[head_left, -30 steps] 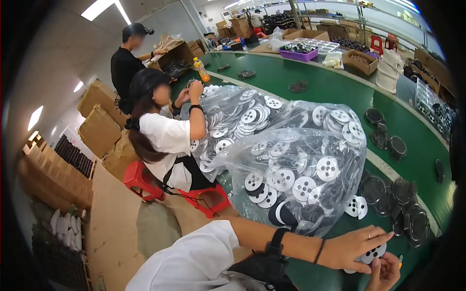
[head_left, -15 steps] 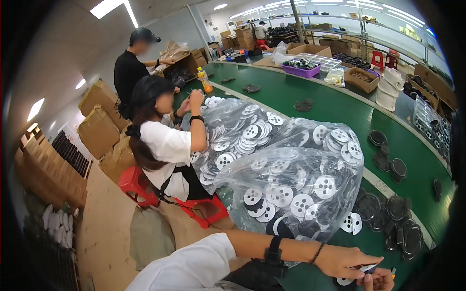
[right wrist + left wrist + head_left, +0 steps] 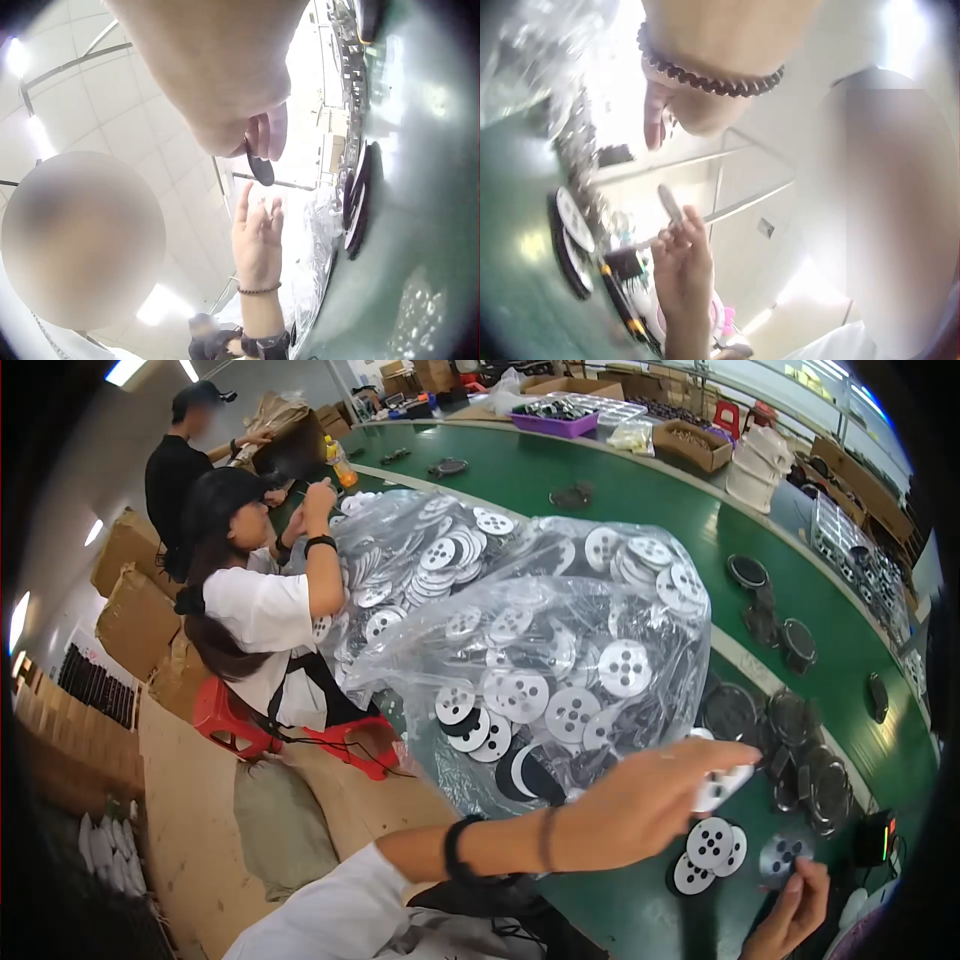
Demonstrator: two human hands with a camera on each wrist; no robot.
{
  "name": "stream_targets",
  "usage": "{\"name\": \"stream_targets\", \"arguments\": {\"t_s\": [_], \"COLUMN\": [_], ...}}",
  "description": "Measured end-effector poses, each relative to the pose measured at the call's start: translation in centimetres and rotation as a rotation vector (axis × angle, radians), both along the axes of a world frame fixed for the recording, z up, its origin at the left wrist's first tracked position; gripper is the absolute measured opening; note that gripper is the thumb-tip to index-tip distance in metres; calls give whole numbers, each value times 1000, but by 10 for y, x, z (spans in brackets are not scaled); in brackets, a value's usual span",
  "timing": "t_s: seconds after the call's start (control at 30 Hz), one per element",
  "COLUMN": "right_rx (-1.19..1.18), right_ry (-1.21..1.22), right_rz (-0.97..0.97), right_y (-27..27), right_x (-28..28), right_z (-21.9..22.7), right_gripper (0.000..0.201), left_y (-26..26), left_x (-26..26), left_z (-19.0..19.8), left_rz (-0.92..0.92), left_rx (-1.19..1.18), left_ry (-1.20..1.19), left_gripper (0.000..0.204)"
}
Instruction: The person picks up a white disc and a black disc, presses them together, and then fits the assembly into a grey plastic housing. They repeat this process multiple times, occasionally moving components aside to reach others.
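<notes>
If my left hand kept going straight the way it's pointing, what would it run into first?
Probably the dark round parts, just beyond your left hand in the head view. Its height is unclear, so it might pass over them.

Left arm (image 3: pixel 500 847) outstretched, left grip (image 3: pixel 645 792) forward; right grip (image 3: pixel 793 920) nearer, pinched.

No readable text or numbers anywhere.
</notes>
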State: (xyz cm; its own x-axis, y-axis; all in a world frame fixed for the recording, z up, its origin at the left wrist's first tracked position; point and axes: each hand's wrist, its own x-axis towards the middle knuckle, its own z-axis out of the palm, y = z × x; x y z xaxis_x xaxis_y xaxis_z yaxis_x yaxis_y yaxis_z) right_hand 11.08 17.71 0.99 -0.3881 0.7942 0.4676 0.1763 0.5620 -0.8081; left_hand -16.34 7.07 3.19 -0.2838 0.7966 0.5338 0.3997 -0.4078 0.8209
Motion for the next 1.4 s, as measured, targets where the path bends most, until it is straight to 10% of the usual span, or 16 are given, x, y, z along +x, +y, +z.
{"name": "stream_targets", "arguments": {"t_s": [0.13, 0.3, 0.4, 0.5, 0.87, 1.07, 1.2, 1.33, 1.4], "right_rx": [-313, -169, -220, 16, -91, -199, -132, -110, -196], "right_ry": [146, 121, 230, 78, 238, 271, 394, 209, 234], "right_rz": [27, 125, 129, 2, 17, 41, -81, -132, -169], "right_y": [-8, 2, 7, 23, 10, -3, 0, -2, -1], "right_x": [-10, -15, -15, -3, -8, -12, -13, 2, -4], "right_z": [10, -3, -1, -6, 8, 9, -3, 16, 21], "right_gripper": [24, 38, 29, 20, 32, 42, 48, 47, 44], "left_y": [-102, -153, -121, -63, 19, 135, 133, 112, 96], "left_x": [-18, -20, 7, 30, 25, 9, 23, 36, 48], "left_z": [-12, -23, -22, -21, 5, -55, -37, 1, 8], "left_rz": [277, 425, 272, 53, 260, 230, 308, 539, 285], "left_rx": [-292, -430, -425, -360, -205, -500, -612, 169, 142], "left_ry": [-46, -241, -386, 18, 485, 947, 797, 733, 460], "left_gripper": [40, 37, 37, 38, 42, 41, 35, 44, 50]}}
